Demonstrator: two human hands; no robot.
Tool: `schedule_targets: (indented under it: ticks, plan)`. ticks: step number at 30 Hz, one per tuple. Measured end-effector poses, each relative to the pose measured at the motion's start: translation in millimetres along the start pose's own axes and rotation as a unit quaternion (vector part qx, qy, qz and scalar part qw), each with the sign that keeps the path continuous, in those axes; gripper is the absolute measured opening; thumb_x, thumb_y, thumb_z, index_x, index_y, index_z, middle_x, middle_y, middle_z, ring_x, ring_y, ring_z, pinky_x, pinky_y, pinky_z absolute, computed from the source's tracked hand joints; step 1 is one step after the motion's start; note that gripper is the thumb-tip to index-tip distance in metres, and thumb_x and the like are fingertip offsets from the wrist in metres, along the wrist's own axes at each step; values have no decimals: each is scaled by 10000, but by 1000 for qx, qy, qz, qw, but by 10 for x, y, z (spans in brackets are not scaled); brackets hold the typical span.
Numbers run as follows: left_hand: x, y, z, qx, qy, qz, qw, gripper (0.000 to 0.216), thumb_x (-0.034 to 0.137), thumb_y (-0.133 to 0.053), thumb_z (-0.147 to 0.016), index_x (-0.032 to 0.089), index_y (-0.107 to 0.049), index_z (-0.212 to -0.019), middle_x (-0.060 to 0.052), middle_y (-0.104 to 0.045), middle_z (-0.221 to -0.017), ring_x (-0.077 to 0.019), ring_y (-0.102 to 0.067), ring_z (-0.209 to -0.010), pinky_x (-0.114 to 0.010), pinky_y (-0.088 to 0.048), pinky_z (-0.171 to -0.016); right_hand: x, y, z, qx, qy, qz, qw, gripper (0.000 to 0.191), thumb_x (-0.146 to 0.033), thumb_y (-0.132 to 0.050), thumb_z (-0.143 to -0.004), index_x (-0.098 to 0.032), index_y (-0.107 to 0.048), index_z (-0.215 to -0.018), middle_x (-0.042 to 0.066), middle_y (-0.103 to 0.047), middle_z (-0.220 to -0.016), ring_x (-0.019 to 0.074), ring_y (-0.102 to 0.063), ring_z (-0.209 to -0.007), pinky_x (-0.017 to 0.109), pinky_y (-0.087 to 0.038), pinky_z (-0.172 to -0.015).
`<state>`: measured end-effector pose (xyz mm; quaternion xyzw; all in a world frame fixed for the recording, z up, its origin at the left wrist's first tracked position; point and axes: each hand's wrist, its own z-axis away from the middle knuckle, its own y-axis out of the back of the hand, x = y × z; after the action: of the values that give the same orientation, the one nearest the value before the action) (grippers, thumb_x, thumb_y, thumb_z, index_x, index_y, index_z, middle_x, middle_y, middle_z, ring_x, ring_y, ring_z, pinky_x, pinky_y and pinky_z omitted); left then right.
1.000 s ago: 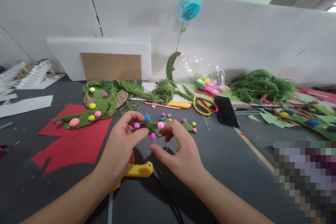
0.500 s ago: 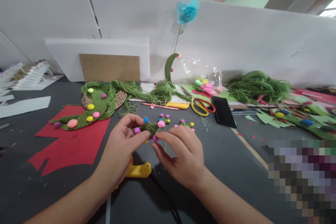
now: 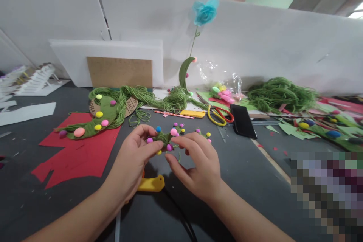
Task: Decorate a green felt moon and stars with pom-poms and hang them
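Between thumb and fingers, my left hand (image 3: 135, 153) grips a small green yarn-wrapped piece (image 3: 163, 138) dotted with blue, pink, purple and yellow pompoms. My right hand (image 3: 198, 162) is just to its right, thumb and index finger apart. Close to those fingertips is a purple pompom (image 3: 169, 147) on the lower edge of the piece. A yellow tool with a black cord, which looks like a hot glue gun (image 3: 151, 184), lies below my left hand, partly hidden by it. More pompom-covered green bits (image 3: 204, 134) rest on the table behind my right hand.
Red paper (image 3: 93, 159) lies at left beside a larger green pompom-covered shape (image 3: 95, 127). Farther back are a yellow comb (image 3: 193, 114), scissors (image 3: 217, 115), a black phone (image 3: 243, 121) and green yarn (image 3: 280, 94). A blue flower (image 3: 205, 13) stands against the white board.
My right thumb and index finger have let go of the purple pompom and parted slightly. It stays on the green piece, still in my left hand.
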<state>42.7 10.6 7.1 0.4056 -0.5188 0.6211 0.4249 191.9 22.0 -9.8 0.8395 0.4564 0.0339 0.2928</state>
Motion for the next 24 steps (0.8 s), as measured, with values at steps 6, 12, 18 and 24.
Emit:
schedule_targets:
  ticks: [6, 12, 18, 24]
  plan:
    - [-23, -1, -7, -7, 4, 16, 1000, 217, 158, -661, -660, 199, -502, -802, 53, -516, -771, -81, -487, -691, -188, -398, -601, 19, -40, 6, -11, 5, 3, 1000, 89, -166, -600, -806, -173, -599, -895, 51, -641, -763, 161, -583, -703, 300, -468, -635]
    - [-21, 10, -14, -8, 7, 22, 1000, 220, 156, -657, -666, 198, -495, -809, 47, -543, -804, -80, -510, -705, -186, -417, -607, 7, -33, 12, -3, 2, 2, 1000, 206, -220, -622, -789, -142, -591, -976, 79, -642, -799, 183, -588, -719, 312, -471, -615]
    - [-9, 2, -4, -8, 10, 31, 999, 231, 154, -665, -663, 200, -491, -807, 52, -539, -774, -72, -499, -671, -180, -411, -596, 15, -53, 13, -12, 1, -4, 1000, 94, -164, -598, -812, -163, -601, -905, 60, -641, -757, 165, -582, -698, 300, -473, -628]
    - [-17, 14, -11, -8, 12, 27, 1000, 226, 155, -660, -663, 197, -492, -809, 48, -552, -803, -79, -516, -702, -184, -421, -611, 23, -64, 28, -11, 1, -5, 1000, 179, -213, -601, -812, -153, -589, -980, 71, -642, -790, 174, -581, -704, 302, -470, -616]
